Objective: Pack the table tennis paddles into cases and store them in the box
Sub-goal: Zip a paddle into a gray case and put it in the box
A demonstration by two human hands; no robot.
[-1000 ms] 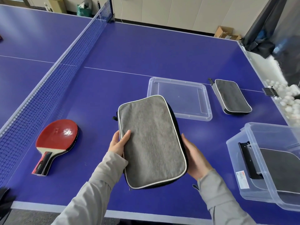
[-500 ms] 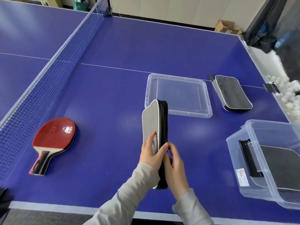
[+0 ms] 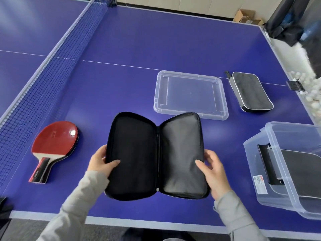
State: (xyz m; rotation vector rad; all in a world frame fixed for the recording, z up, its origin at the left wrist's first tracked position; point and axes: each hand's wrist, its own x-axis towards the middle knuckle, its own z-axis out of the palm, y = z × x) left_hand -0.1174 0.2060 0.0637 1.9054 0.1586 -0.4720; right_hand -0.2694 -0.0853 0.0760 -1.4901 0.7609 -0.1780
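A blue table (image 3: 139, 40) carries a clear box (image 3: 284, 171) at the right edge, with a dark case lying inside it. The box's lid (image 3: 191, 94) lies flat further back, beside a closed case (image 3: 250, 92). An open case (image 3: 156, 155), spread like a book, is held by both hands: left hand (image 3: 99, 161) and right hand (image 3: 215, 171) grip its outer edges, fingers clamped on it. A red paddle (image 3: 53, 146) lies to the left.

Cardboard box (image 3: 246, 17) by beige wall (image 3: 173, 4)

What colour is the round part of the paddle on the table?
Red, with a shiny glare spot; the paddle shows best in the head view.
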